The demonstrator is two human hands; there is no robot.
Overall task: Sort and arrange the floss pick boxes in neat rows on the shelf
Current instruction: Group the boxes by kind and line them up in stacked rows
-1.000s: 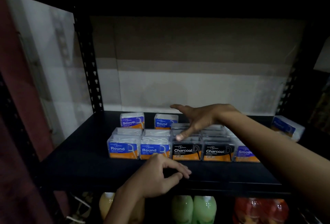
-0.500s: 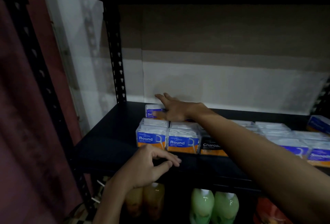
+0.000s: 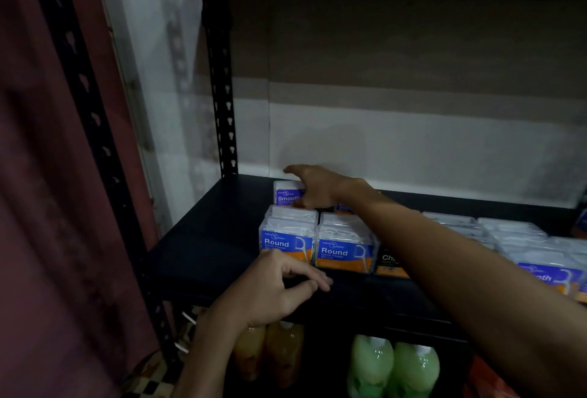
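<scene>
The floss pick boxes sit on a black shelf [image 3: 203, 248], grouped toward its middle and right. At the back left stands a purple-labelled "Smooth" box [image 3: 287, 196], set behind the front row. The right hand [image 3: 314, 188] reaches across to it from the right; its fingers lie over the top and right side of this box, the index finger stretched out past it toward the back wall. Whether the fingers actually clasp the box or only rest against it cannot be told from this angle.

In front of it, two blue-and-orange "Round" boxes stand side by side at the left end of the front row: the left Round box [image 3: 287, 237] and the right Round box [image 3: 344, 246], close together with a narrow gap between them. Just right of these is a black "Charcoal" box [image 3: 389, 262], partly hidden by the right forearm. Further right, more clear-lidded boxes [image 3: 508, 232] lie in rows, with another purple-labelled box [image 3: 544, 277] at the front right, its print blurred.

The left hand [image 3: 279, 286] is at the shelf's front edge, just below the left Round box, fingers loosely curled and holding nothing.

Under the shelf stand orange bottles [image 3: 270, 353] and green bottles [image 3: 394, 366]. A perforated black upright [image 3: 224, 105] rises at the back left corner, with a pale wall [image 3: 413, 150] behind and a dark red curtain [image 3: 41, 175] at the left.
</scene>
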